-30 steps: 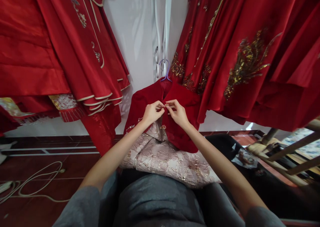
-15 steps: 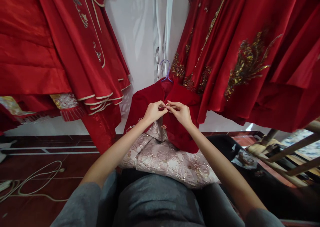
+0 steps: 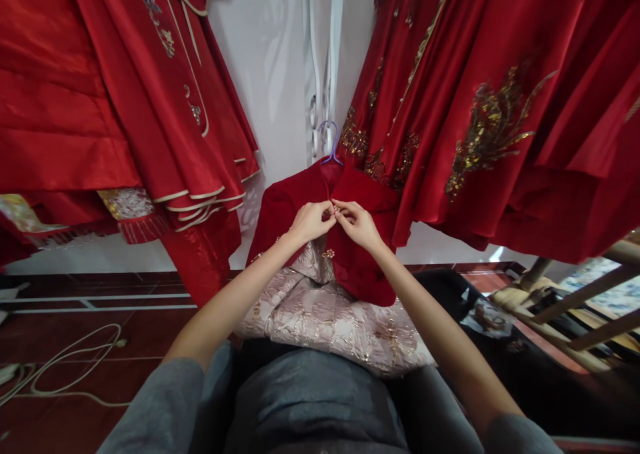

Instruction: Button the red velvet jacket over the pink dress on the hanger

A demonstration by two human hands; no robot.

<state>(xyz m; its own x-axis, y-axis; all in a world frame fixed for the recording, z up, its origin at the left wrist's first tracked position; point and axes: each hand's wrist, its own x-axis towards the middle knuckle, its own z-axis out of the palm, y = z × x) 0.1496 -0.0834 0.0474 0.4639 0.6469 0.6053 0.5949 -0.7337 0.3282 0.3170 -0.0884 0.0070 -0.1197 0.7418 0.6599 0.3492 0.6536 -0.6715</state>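
A short red jacket (image 3: 285,204) with a velvety look sits in front of me on a purple hanger (image 3: 334,153). Its lower part lies over a pale pink and gold brocade garment (image 3: 340,321) across my lap. At the jacket's front opening, my left hand (image 3: 313,222) pinches the left front edge. My right hand (image 3: 357,225) meets it there, thumb and fingers closed on a small gold ornamental button (image 3: 337,208). The fingertips of both hands nearly touch and partly cover that button. Below them, another gold button (image 3: 329,254) shows on the jacket front.
Red garments with pale piping (image 3: 165,107) hang at left; red skirts with gold sequins (image 3: 495,127) hang at right. A white cable (image 3: 75,357) lies on the dark red floor at left. Right of my lap are a plastic bag (image 3: 487,319) and a wooden frame (image 3: 565,307).
My right fingers have curled in a little more around the button. Both hands stay at the same spot on the jacket front. The view has shifted slightly.
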